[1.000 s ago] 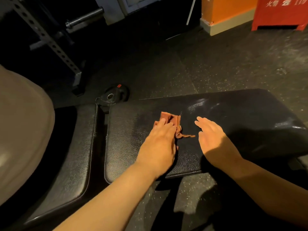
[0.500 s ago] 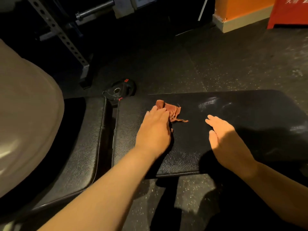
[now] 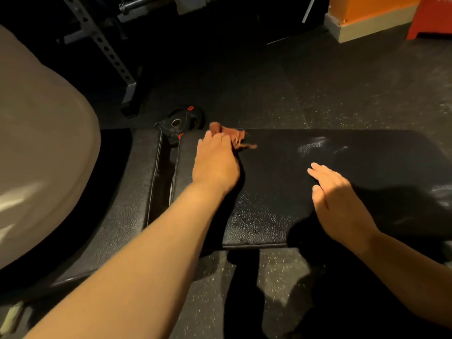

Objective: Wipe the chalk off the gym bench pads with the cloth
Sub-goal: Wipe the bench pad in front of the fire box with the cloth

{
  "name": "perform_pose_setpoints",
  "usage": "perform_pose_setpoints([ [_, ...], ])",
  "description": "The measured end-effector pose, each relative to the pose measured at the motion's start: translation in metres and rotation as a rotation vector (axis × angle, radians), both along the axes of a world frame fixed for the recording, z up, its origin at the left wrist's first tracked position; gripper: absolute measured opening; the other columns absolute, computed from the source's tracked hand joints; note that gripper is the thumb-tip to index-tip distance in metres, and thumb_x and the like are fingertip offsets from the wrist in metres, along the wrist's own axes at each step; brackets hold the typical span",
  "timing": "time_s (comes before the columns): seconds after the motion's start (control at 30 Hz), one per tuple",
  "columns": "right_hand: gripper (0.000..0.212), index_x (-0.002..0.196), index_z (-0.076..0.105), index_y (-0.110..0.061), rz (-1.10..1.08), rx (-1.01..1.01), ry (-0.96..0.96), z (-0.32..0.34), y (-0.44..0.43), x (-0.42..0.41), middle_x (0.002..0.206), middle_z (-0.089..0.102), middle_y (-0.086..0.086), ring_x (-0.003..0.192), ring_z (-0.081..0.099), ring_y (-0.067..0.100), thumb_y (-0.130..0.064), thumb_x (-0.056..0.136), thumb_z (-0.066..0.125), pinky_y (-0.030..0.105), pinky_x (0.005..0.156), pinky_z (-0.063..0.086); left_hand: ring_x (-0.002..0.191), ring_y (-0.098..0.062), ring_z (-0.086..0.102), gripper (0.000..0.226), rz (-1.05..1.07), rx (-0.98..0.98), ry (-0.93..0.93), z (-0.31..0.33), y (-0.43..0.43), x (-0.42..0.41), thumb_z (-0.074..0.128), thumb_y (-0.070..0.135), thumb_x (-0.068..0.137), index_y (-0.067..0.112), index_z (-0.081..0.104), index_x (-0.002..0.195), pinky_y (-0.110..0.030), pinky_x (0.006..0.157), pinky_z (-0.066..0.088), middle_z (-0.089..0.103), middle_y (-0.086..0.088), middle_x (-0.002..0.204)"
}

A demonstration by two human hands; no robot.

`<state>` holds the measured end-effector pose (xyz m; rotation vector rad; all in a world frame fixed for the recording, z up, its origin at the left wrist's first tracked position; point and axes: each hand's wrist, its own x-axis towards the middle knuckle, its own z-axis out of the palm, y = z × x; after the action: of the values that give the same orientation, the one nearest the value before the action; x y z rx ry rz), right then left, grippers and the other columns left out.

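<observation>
Two black pads: centre pad (image 3: 281, 192), lower-left pad (image 3: 127, 192). One rust-coloured cloth (image 3: 230, 134). Two grips: left grip (image 3: 215, 162), right grip (image 3: 340, 201). One weight plate (image 3: 179, 122). One perforated post (image 3: 105, 47), upper left.

Rust-brown cloth (image 3: 231, 136), black grained pad (image 3: 281, 192), possibly white-speckled dark floor (image 3: 281, 277).

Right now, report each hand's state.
Left hand: open, fingers pressing the cloth onto the bench pad.
Right hand: open, holding nothing.
</observation>
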<state>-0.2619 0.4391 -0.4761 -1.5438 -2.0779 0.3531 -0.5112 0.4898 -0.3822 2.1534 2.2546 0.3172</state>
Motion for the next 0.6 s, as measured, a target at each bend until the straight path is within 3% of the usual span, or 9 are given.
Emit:
perform_pose_setpoints([
  [0.07, 0.051, 0.142, 0.051, 0.001, -0.015, -0.035, 0.034, 0.001, -0.002, 0.000, 0.152, 0.045, 0.016, 0.143, 0.040, 0.029, -0.017, 0.098, 0.032, 0.029, 0.118, 0.018, 0.127, -0.033, 0.040, 0.030, 0.008, -0.014, 0.003, 0.000, 0.010, 0.006, 0.045, 0.015, 0.092, 0.009, 0.059, 0.117, -0.047, 0.110, 0.034, 0.056, -0.007, 0.125],
  [0.23, 0.043, 0.132, 0.058, 0.007, -0.018, -0.007, 0.005, 0.004, -0.008, -0.002, 0.141, 0.055, 0.022, 0.131, 0.053, 0.037, -0.007, 0.094, 0.044, 0.026, 0.115, 0.020, 0.116, -0.027, 0.051, 0.032, -0.286, 0.022, -0.051, -0.002, -0.042, -0.004, 0.045, 0.024, 0.087, 0.013, 0.064, 0.110, -0.042, 0.101, 0.044, 0.063, -0.005, 0.119],
  [0.37, 0.037, 0.123, 0.064, 0.009, 0.001, 0.057, -0.043, 0.011, -0.005, -0.003, 0.133, 0.061, 0.022, 0.126, 0.058, 0.037, -0.004, 0.094, 0.045, 0.033, 0.114, 0.030, 0.121, -0.032, 0.045, 0.027, 0.026, 0.051, 0.077, -0.003, 0.014, -0.015, 0.046, 0.025, 0.090, 0.012, 0.060, 0.109, -0.049, 0.105, 0.037, 0.060, -0.008, 0.120],
  [0.47, 0.040, 0.129, 0.061, 0.008, -0.010, 0.005, -0.004, 0.011, -0.006, -0.003, 0.137, 0.059, 0.021, 0.128, 0.056, 0.037, -0.004, 0.093, 0.047, 0.035, 0.114, 0.029, 0.124, -0.030, 0.041, 0.030, 0.113, 0.037, 0.017, -0.006, 0.032, 0.024, 0.052, 0.025, 0.084, 0.018, 0.063, 0.111, -0.039, 0.102, 0.038, 0.057, -0.003, 0.120],
  [0.53, 0.042, 0.130, 0.060, 0.008, -0.019, -0.020, 0.029, 0.011, -0.008, -0.003, 0.137, 0.059, 0.021, 0.128, 0.056, 0.036, -0.005, 0.092, 0.046, 0.024, 0.115, 0.022, 0.119, -0.027, 0.043, 0.029, -0.094, 0.005, -0.031, -0.013, 0.023, 0.059, 0.054, 0.018, 0.081, 0.022, 0.064, 0.108, -0.034, 0.094, 0.039, 0.054, 0.001, 0.117],
  [0.6, 0.041, 0.130, 0.060, 0.008, -0.023, -0.033, 0.051, 0.013, -0.009, -0.004, 0.136, 0.059, 0.022, 0.127, 0.056, 0.037, -0.004, 0.092, 0.047, 0.022, 0.115, 0.020, 0.114, -0.028, 0.045, 0.028, -0.360, -0.089, -0.003, -0.019, 0.016, 0.072, 0.055, 0.017, 0.082, 0.019, 0.060, 0.110, -0.038, 0.094, 0.039, 0.053, -0.002, 0.119],
])
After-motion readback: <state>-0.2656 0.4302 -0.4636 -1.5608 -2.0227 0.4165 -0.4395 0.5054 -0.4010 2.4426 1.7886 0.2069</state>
